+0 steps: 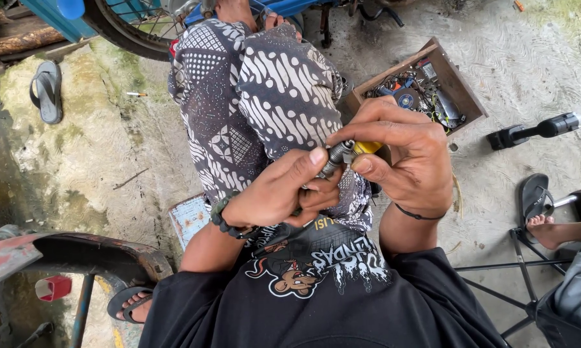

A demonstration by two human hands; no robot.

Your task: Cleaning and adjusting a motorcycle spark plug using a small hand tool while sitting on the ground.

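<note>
Over my lap, which is covered by patterned black-and-white trousers, my left hand [284, 190] pinches a small grey metal cylindrical part [337, 154] between thumb and fingers. My right hand [400, 154] grips the same piece from the other side, where a yellow end [366, 147] shows between its thumb and fingers. Both hands touch each other around the part. A beaded bracelet sits on my left wrist, a thin black band on my right.
A wooden box [461, 87] of wires and small parts lies on the concrete beyond my right hand. A black tool [535, 131] lies to the right. Another person's sandalled foot [543, 225] is at right. A wheel [132, 29], a sandal [47, 90] and a rusty fender [97, 258] are at left.
</note>
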